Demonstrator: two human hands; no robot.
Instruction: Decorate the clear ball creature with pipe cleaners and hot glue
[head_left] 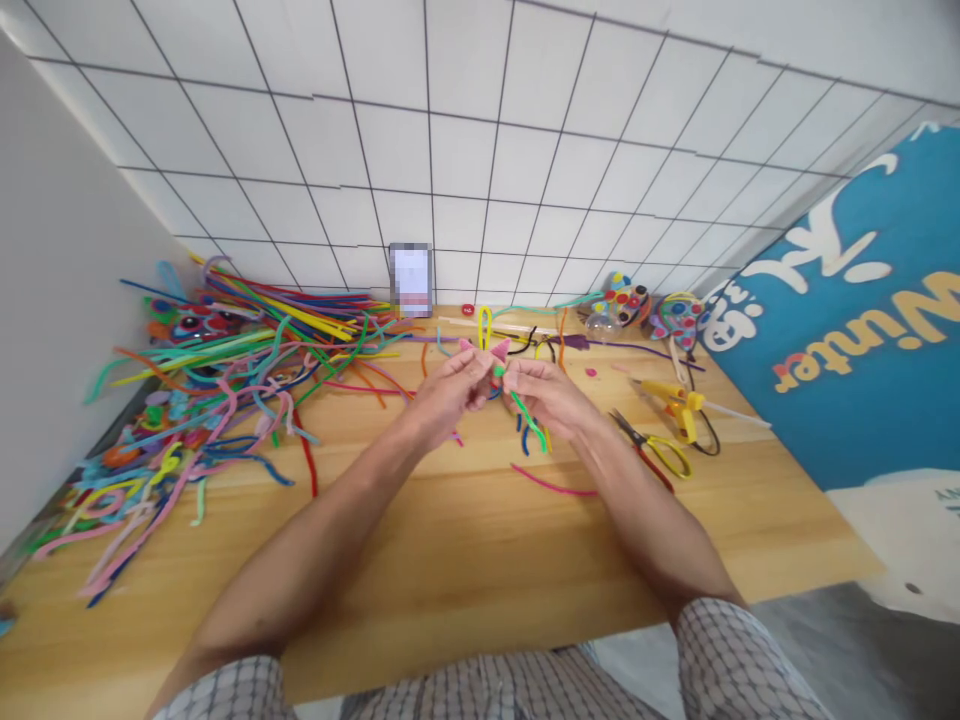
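My left hand (456, 392) is closed in a pinch on a small craft piece with pink pointed parts (501, 349). A yellow pipe cleaner loop (485, 326) stands up just behind it; whether the two are joined I cannot tell. Close beside it, my right hand (551, 395) pinches a green pipe cleaner (532, 425), whose coiled end touches the craft piece and whose tail hangs down below the fingers. Short blue pipe cleaner bits (524, 440) show beneath the hands. Part of the craft piece is hidden by my fingers.
Many pipe cleaners (225, 400) are heaped on the left of the wooden table (450, 560). Scissors (649, 440) and a yellow glue gun (679, 405) lie at the right. A phone (411, 280) leans on the tiled wall. Decorated crafts (679, 318) stand at the back right.
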